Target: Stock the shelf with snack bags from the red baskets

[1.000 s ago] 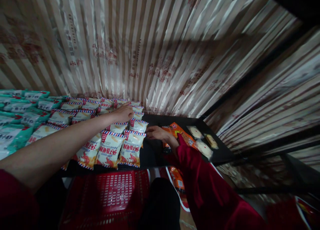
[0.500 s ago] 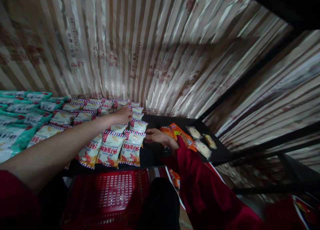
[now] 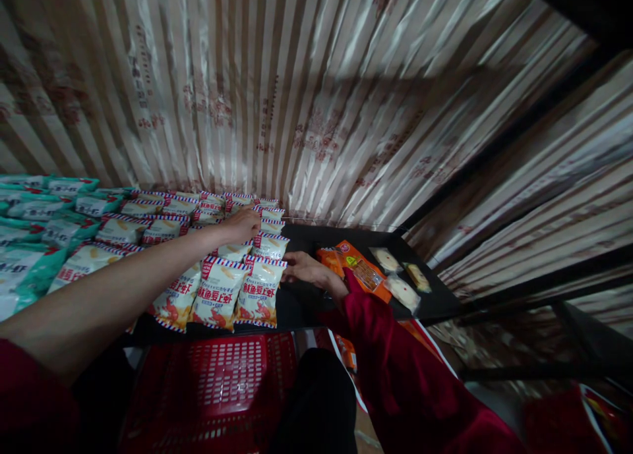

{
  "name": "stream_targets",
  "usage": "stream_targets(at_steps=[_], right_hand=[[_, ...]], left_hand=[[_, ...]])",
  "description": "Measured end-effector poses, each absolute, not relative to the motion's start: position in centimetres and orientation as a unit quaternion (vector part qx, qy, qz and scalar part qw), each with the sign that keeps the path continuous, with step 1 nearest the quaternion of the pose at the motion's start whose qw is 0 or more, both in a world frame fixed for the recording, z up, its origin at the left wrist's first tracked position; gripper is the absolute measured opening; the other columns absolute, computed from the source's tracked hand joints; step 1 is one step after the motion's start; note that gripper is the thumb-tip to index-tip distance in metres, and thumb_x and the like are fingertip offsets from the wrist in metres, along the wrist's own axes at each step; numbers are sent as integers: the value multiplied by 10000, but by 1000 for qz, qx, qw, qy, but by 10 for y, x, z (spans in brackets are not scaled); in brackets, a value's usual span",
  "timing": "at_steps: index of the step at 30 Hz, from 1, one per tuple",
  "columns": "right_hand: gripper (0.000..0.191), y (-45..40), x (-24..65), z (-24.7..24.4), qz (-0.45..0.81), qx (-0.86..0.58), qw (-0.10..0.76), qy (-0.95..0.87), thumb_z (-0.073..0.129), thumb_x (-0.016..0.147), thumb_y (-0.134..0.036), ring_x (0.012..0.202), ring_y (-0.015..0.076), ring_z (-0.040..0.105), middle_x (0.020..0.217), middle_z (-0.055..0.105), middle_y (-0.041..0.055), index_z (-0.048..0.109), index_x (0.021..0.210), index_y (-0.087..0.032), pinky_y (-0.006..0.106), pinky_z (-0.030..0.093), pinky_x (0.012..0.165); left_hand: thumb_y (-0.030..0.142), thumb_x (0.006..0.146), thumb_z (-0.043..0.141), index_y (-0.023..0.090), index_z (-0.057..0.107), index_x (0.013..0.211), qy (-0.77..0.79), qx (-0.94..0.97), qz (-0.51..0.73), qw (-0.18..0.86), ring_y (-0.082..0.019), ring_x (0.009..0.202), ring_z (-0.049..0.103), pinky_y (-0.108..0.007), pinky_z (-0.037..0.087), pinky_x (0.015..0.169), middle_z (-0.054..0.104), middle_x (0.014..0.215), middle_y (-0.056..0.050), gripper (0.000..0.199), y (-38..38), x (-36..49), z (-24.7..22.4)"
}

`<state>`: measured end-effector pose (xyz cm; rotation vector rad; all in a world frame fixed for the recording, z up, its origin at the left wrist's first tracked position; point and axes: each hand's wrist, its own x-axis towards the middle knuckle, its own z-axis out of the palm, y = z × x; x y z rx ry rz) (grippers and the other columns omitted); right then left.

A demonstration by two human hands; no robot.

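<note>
White snack bags with red lettering and striped edges (image 3: 257,292) stand in rows on a black shelf (image 3: 299,306). My left hand (image 3: 242,223) reaches over them and rests at the bags near the back of the right-hand rows; its fingers are bent and their tips are partly hidden. At the right side of the front bags is my right hand (image 3: 301,267), its fingers apart and touching the bag edges, with nothing held. Orange packets (image 3: 363,269) lie just right of my right hand.
Teal snack bags (image 3: 30,269) fill the shelf's left. Pale wrapped items (image 3: 401,292) and a small yellow packet (image 3: 417,277) lie at the right. A red basket (image 3: 222,381) is below the shelf; a striped curtain (image 3: 297,98) hangs behind.
My right hand has shifted slightly left and up along the bags' right side. My left hand stays almost in place. The view has tilted a little.
</note>
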<state>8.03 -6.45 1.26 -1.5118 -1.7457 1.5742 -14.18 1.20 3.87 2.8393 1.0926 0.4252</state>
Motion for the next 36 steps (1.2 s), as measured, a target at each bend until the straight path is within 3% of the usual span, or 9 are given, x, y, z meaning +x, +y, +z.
stream_targets(at_steps=[7, 14, 21, 24, 27, 33, 36], right_hand=[[231, -64, 79, 8, 561, -535, 190, -603, 603, 667, -38, 585, 86, 603, 652, 686, -3, 701, 854, -132, 155, 437, 522], [209, -68, 84, 10, 571, -545, 187, -585, 625, 664, -39, 593, 85, 600, 670, 673, -7, 682, 844, -130, 158, 443, 528], [201, -67, 75, 6, 522, -575, 172, -606, 570, 664, 13, 542, 76, 557, 592, 626, -33, 672, 763, -128, 159, 424, 515], [120, -69, 79, 1, 514, -580, 180, -606, 614, 693, -57, 560, 86, 565, 622, 639, -19, 668, 768, -133, 177, 438, 538], [89, -76, 89, -4, 498, -596, 212, -593, 623, 741, -154, 613, 108, 593, 706, 665, 12, 661, 821, -140, 202, 461, 575], [340, -118, 81, -14, 339, -624, 414, -569, 487, 857, -416, 852, 167, 624, 978, 663, 75, 594, 1062, -167, 283, 498, 762], [375, -150, 66, -20, 301, -621, 419, -590, 504, 841, -476, 925, 187, 617, 1015, 664, 81, 587, 1055, -180, 302, 481, 850]], left_hand=[[96, 796, 458, 171, 611, 676, 365, 921, 133, 40, -145, 835, 592, -389, 287, 1068, 651, 774, -13, 208, 11, -141, 38], [168, 822, 488, 176, 658, 833, 374, 915, 147, 30, -156, 1017, 575, -347, 270, 1092, 678, 920, -31, 171, 12, -147, 36], [180, 845, 475, 176, 666, 824, 385, 915, 120, 18, -157, 1033, 578, -366, 253, 1116, 689, 952, -29, 192, 8, -151, 39], [172, 850, 478, 166, 668, 828, 395, 909, 130, 14, -153, 1034, 585, -362, 244, 1130, 689, 930, -27, 191, 2, -152, 43], [145, 866, 431, 146, 673, 848, 402, 900, 171, 1, -177, 1142, 536, -389, 259, 1135, 678, 1029, -59, 242, -19, -154, 52], [130, 897, 342, 129, 649, 1018, 374, 882, 280, -64, -247, 1419, 189, -476, 341, 1102, 482, 1380, -119, 330, -117, -151, 45], [129, 883, 390, 140, 636, 1079, 355, 888, 279, -83, -260, 1430, 157, -457, 360, 1096, 375, 1474, -113, 314, -171, -152, 15]])
